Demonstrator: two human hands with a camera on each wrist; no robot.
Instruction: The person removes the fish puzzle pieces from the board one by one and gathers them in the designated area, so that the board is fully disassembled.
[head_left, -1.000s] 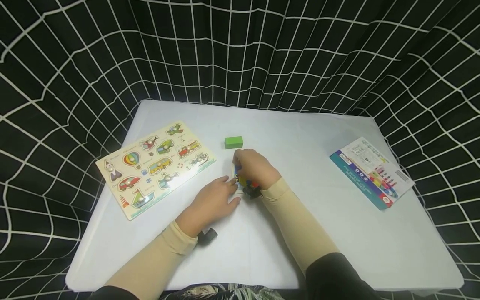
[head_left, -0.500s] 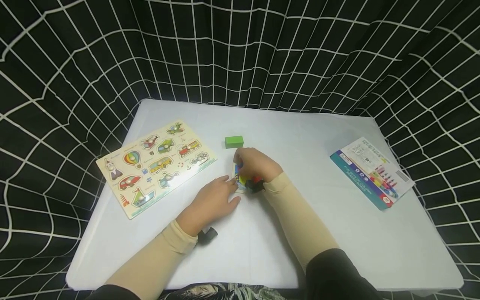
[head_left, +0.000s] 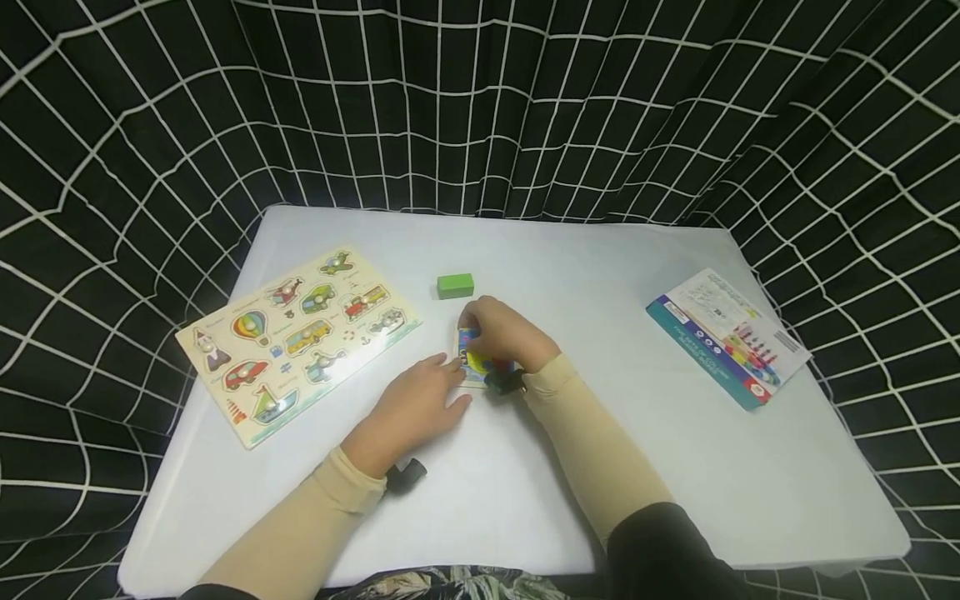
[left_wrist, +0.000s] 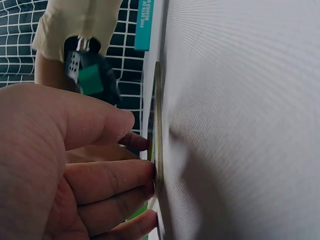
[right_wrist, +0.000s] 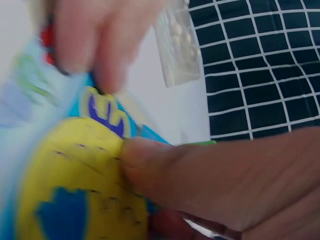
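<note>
Little has moved since the earlier frame: the head view has swung slightly, so everything sits a touch further left in it, while the left hand and right hand remain at the same small picture board.

Nearest, patterned cloth shows at the near edge of the tabletop, with the two beige sleeves reaching in over that edge. A dark wrist camera sits by the left wrist.

Next comes the left hand: its thumb stands apart from its fingers, whose tips touch the left side of the board.

The board lies flat around the middle of the tabletop, partly covered by the right hand. It carries a rounded yellow shape with a blue patch.

Over the board's far side, the right hand's fingers are bent, one digit touching the yellow shape's edge; whether they pinch anything I cannot tell.

Farther out, a knobbed vehicle puzzle slants along the left edge, and a teal-and-white box reaches the right edge. Beyond the small board stands a green block, short of the far edge. Behind that edge hangs a black curtain with white grid lines.
</note>
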